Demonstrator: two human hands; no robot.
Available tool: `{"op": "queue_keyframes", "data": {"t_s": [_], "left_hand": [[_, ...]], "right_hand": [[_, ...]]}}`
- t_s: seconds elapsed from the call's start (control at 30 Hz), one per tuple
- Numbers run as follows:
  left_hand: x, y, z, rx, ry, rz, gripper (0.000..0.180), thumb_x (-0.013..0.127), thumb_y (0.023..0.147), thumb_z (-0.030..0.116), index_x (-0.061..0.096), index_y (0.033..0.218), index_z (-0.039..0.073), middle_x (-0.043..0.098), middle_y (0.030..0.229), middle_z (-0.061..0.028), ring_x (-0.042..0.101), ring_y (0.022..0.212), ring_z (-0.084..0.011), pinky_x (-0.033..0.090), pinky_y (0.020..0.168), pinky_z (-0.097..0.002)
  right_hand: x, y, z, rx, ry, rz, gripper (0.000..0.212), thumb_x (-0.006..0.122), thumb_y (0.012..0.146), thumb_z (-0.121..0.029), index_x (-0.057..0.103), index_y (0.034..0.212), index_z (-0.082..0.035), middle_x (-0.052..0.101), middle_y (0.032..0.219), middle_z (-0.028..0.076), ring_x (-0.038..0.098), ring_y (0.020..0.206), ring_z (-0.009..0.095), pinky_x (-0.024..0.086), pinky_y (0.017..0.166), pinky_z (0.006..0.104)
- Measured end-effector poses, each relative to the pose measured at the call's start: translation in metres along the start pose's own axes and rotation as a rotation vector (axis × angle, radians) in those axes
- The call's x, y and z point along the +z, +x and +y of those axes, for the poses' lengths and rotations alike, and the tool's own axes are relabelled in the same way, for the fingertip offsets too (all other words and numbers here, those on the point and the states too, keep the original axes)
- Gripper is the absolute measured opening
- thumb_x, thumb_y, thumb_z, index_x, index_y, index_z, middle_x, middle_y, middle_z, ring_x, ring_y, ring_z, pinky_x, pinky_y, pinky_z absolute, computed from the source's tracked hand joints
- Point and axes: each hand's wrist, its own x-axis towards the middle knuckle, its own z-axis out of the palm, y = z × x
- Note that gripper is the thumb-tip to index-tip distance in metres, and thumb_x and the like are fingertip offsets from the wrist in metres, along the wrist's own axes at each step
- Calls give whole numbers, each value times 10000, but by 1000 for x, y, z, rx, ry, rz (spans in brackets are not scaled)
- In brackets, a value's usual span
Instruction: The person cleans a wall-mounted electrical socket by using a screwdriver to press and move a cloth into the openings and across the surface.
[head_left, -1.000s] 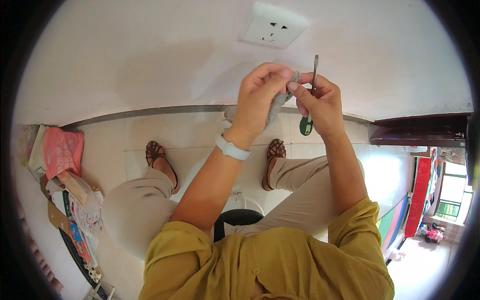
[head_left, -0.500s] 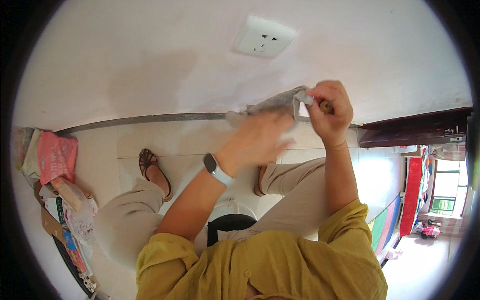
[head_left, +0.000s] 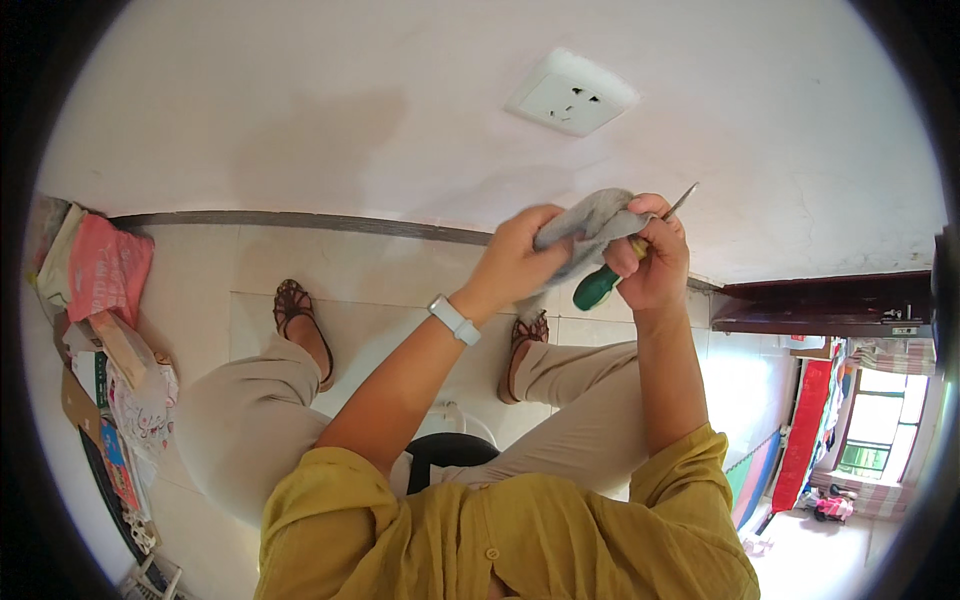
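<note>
A grey cloth [head_left: 590, 222] is bunched between my two hands, in front of the wall below a white wall socket [head_left: 571, 92]. My left hand [head_left: 518, 255] is closed on the cloth's left part, fingers partly hidden by it. My right hand [head_left: 657, 255] grips a screwdriver [head_left: 596, 288] with a green and yellow handle. Its handle points down to the left, and its metal shaft sticks out above my fingers toward the upper right. The cloth's right edge is also pinched in my right hand's fingers.
Along the wall's foot runs a dark skirting strip [head_left: 300, 220]. Plastic bags [head_left: 110, 265] and boxes lie at the far left. A dark stool seat [head_left: 450, 450] is beneath me, between my legs. At the right are a dark door [head_left: 810, 305] and a window [head_left: 880, 420].
My left hand, blurred before, now holds the cloth, which is raised and bunched. The screwdriver has turned in my right hand, so its green handle and shaft now show.
</note>
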Motion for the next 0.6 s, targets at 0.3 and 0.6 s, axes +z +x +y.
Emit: {"op": "queue_keyframes", "data": {"t_s": [0.3, 0.6], "left_hand": [[-22, 15, 40, -76, -321, -77, 194, 582, 833, 55, 604, 1009, -23, 639, 928, -55, 582, 821, -86, 479, 731, -235], [-5, 28, 36, -35, -829, 173, 255, 518, 836, 41, 577, 1070, -42, 636, 970, -74, 592, 851, -110, 478, 758, -246]], "right_hand": [[23, 10, 2, -111, -452, 365, 229, 706, 772, -43, 574, 959, -39, 581, 728, 32, 429, 484, 62, 327, 437, 207], [19, 46, 29, -960, -1368, 250, 156, 710, 738, 24, 609, 843, -32, 623, 791, 45, 555, 652, 100, 434, 565, 202]]}}
